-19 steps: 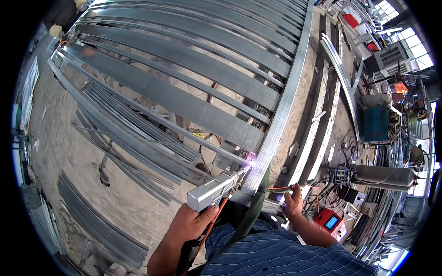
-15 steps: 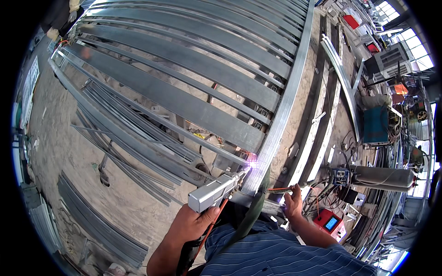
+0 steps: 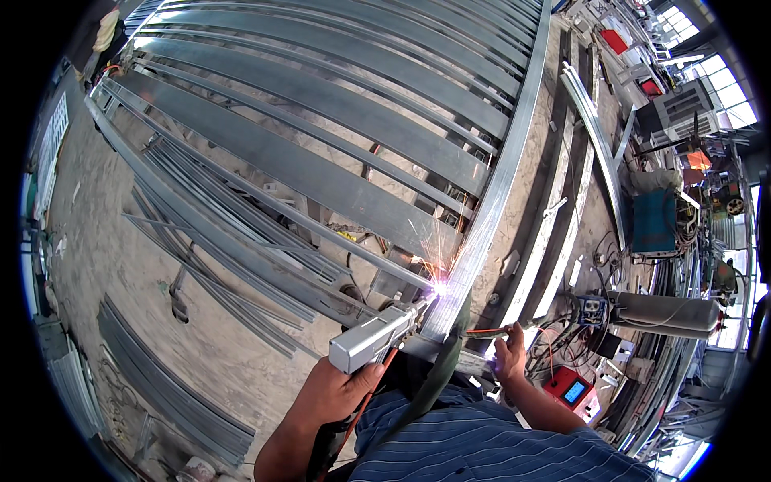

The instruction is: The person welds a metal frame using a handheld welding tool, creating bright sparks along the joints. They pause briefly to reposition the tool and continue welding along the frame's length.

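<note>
My left hand (image 3: 341,391) is wrapped round the grip of a grey, box-bodied welding gun (image 3: 371,337). The gun's nozzle points up and right at a bright violet-white weld spot (image 3: 438,288). Orange sparks (image 3: 436,249) spray upward from it. The spot lies where a thin metal bar (image 3: 353,241) meets the long silvery side rail (image 3: 482,241) of a large slatted steel frame (image 3: 321,181). To the right of the rail, my right hand (image 3: 509,353) is closed on a cable (image 3: 486,331) with an orange line along it. A dark green sleeved hose (image 3: 440,376) crosses in front of my striped shirt.
Loose steel strips (image 3: 173,386) and thin bars (image 3: 233,213) lie on the floor at left. Pale beams (image 3: 554,233) run along the right, near a grey gas cylinder (image 3: 666,312) and a red machine with a screen (image 3: 573,390). Another person (image 3: 104,36) is at the far left corner.
The spark spray has grown taller, shooting up over the nearest slat. My hands and the gun stay almost where they were. The person at the far left corner has shifted position.
</note>
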The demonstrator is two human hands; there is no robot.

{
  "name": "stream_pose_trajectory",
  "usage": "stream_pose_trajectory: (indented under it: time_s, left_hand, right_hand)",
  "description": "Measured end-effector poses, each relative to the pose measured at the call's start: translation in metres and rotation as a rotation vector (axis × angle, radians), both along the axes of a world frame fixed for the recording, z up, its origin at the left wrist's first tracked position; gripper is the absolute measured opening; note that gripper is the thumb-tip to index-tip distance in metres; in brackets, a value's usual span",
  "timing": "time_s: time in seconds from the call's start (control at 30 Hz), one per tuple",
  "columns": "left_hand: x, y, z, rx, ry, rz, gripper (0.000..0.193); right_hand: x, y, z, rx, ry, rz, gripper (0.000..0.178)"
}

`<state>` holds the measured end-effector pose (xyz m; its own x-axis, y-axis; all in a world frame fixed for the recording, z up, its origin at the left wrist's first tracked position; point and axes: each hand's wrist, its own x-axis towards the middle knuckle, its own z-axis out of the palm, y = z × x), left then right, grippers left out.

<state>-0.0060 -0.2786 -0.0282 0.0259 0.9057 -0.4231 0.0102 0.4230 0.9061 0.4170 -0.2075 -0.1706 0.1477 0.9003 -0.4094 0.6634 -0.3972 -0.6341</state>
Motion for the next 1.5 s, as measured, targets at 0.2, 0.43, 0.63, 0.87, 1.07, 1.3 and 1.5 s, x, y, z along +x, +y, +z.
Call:
stream_pose_trajectory:
  time_s: [0.2, 0.43, 0.63, 0.87, 1.07, 1.3, 1.5]
  left_hand:
    - [0.0, -0.001, 0.001, 0.013, 0.026, -0.019, 0.038]
    - [0.001, -0.007, -0.002, 0.003, 0.006, -0.003, 0.039]
    - [0.001, -0.009, 0.0, 0.007, 0.009, -0.011, 0.038]
    - [0.003, -0.016, -0.003, 0.011, 0.031, -0.017, 0.038]
    - [0.005, -0.033, 0.009, -0.065, 0.047, -0.005, 0.041]
    - [-0.008, -0.023, 0.024, 0.034, -0.264, 0.251, 0.049]
    - [-0.01, 0.007, 0.01, 0.043, -0.3, 0.21, 0.043]
  right_hand:
    - [0.001, 0.0, -0.002, 0.041, -0.018, 0.01, 0.078]
    - [-0.004, 0.002, 0.005, 0.0, -0.03, 0.0, 0.079]
    - [-0.001, 0.001, -0.001, 0.01, -0.047, -0.018, 0.078]
    - [-0.007, 0.004, 0.005, 0.012, -0.065, -0.031, 0.076]
    - [-0.006, 0.002, 0.002, 0.003, -0.055, -0.058, 0.076]
    - [0.002, 0.001, -0.004, 0.04, -0.045, -0.03, 0.076]
    - [-0.002, 0.002, 0.001, 0.016, -0.03, -0.007, 0.076]
